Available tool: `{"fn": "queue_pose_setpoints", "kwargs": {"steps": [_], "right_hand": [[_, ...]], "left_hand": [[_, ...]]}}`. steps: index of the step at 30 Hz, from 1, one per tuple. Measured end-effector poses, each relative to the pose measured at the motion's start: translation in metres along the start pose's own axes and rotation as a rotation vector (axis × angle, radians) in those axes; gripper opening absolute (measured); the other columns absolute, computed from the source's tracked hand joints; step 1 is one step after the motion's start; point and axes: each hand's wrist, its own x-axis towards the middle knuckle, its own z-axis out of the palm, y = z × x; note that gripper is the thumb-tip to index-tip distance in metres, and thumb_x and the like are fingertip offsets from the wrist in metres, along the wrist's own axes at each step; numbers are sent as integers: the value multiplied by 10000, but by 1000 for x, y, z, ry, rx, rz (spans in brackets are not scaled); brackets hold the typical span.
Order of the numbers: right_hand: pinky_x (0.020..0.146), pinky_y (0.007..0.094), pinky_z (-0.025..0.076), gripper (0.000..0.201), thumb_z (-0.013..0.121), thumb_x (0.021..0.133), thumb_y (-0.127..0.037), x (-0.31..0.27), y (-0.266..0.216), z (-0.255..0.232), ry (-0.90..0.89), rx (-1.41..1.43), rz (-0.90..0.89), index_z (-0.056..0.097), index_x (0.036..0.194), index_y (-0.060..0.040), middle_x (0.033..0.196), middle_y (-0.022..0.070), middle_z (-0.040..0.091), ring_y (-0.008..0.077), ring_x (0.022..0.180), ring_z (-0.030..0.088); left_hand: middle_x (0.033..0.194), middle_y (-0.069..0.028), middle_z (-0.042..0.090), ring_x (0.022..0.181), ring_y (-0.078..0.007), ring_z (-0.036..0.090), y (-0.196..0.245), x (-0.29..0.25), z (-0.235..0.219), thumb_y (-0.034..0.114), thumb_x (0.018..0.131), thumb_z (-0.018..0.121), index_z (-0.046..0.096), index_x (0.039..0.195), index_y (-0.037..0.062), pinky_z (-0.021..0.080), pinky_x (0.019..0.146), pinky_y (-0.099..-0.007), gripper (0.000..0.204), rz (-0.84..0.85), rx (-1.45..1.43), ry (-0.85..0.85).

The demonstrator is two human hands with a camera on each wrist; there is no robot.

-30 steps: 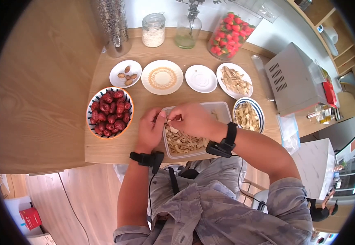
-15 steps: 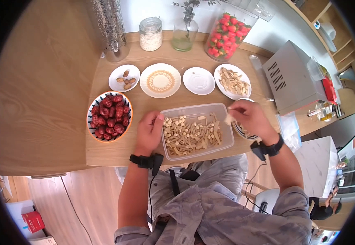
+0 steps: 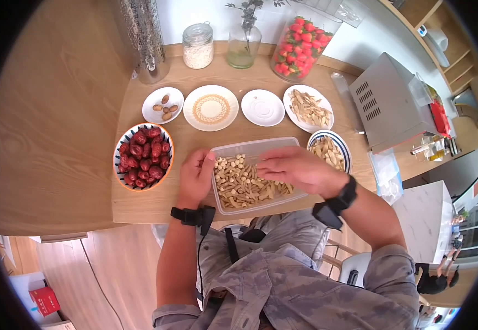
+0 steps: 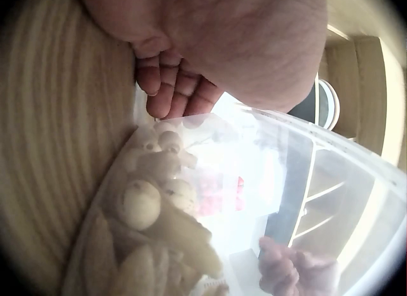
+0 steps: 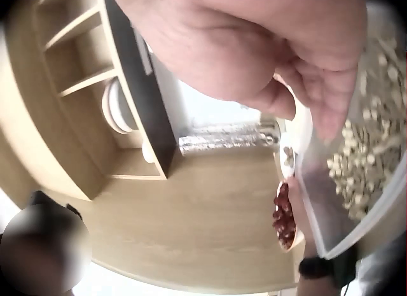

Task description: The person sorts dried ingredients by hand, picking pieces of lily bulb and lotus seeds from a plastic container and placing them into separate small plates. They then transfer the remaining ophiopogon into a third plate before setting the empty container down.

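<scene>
A clear plastic container (image 3: 255,144) holds dried pale root pieces (image 3: 244,187) and round white lotus-seed-like balls (image 4: 140,205). My left hand (image 3: 196,173) holds its left wall, thumb by the rim and curled fingers (image 4: 162,95) along the outside. Over the container's right half hovers my right hand (image 3: 291,168), fingers extended together. In the right wrist view its thumb (image 5: 280,98) stands apart from the fingers, with nothing visible between them. Beside the container's right corner is a blue-rimmed bowl (image 3: 350,157) of similar dried slices.
Orange-rimmed bowl (image 3: 117,170) of red dates stands left. Behind is a row of plates: one with brown oval nuts (image 3: 166,115), a patterned plate (image 3: 211,108), a white plate (image 3: 262,116), and one with dried strips (image 3: 310,109). Jars, a vase (image 3: 243,49) and a grey appliance (image 3: 387,104) stand behind.
My right hand went from pinching at the left hand, to the blue-rimmed bowl with a pale piece in its fingers, then back over the container. The left hand stays by the container.
</scene>
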Motion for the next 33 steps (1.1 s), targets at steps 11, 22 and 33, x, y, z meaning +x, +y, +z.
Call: {"fn": "queue_pose_setpoints", "kwargs": {"steps": [11, 22, 33], "right_hand": [[870, 320, 590, 76, 655, 919, 57, 75, 31, 25, 148, -7, 74, 674, 988, 30, 1019, 104, 653, 213, 958, 678], [895, 303, 587, 304, 652, 943, 10, 102, 45, 23, 132, -304, 113, 642, 1243, 60, 1102, 116, 678, 201, 976, 691], [835, 291, 562, 352, 629, 944, -8, 89, 41, 38, 105, -346, 37, 618, 1292, 38, 1066, 71, 665, 161, 941, 663]], "left_hand": [[804, -62, 642, 706, -113, 577, 7, 0, 1, 185, 1033, 659, 675, 983, -40, 488, 642, -297, 231, 4, 20, 15], [812, -71, 657, 704, -117, 588, 11, 0, 0, 183, 1033, 658, 678, 983, -42, 492, 640, -298, 231, 1, 2, 16], [823, -81, 663, 712, -132, 607, 10, 0, 0, 183, 1029, 664, 681, 993, -40, 506, 656, -308, 226, 10, 24, 19]]}}
